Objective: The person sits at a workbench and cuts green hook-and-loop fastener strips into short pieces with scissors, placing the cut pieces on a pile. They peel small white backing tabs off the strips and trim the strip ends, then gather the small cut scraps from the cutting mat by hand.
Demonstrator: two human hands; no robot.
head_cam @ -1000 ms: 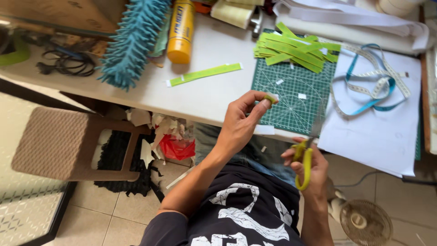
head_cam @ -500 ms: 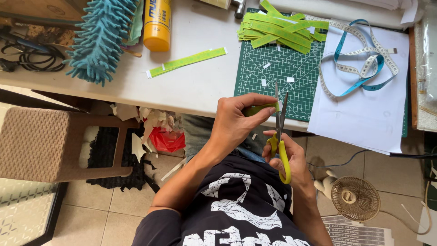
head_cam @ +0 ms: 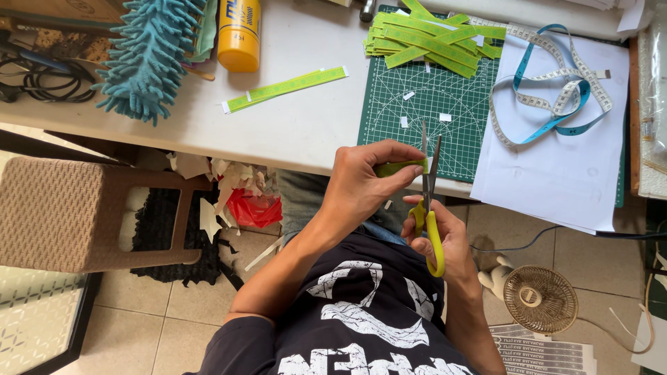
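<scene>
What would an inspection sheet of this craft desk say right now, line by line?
Surface: white table with green cutting mat.
Job's things: green paper strip pinched at the open blades of the yellow-handled scissors.
Clutter: strip pile, measuring tape, white sheets, yellow bottle, teal duster.
Grippers: left hand holds strip; right hand holds scissors.
Cables: black coil.
Surroundings: wicker stool, paper scraps, small fan.

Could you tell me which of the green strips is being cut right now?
The short strip pinched in the left hand, between the scissors blades; the others lie on the table.
</scene>
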